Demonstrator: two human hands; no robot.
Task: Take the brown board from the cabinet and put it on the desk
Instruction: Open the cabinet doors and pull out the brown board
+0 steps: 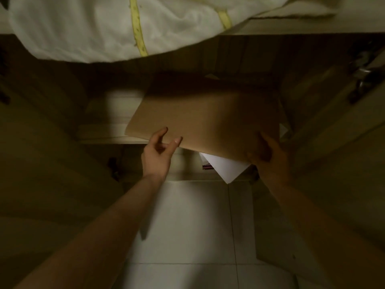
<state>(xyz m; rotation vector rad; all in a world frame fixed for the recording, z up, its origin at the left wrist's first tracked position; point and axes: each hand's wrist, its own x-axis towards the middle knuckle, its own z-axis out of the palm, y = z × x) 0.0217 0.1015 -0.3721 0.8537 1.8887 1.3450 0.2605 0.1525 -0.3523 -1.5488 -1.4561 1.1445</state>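
Observation:
The brown board is a flat tan rectangle that sticks out of the dim open cabinet over the shelf edge. Its far part lies in shadow inside. My right hand grips the board's near right corner, thumb on top. My left hand is at the near left edge with fingers spread, fingertips touching the edge from below; no firm hold shows.
White paper sheets jut out under the board. The cabinet doors stand open at left and right, the right one with a metal hinge. White cloth hangs over the top above. Pale floor tiles lie below.

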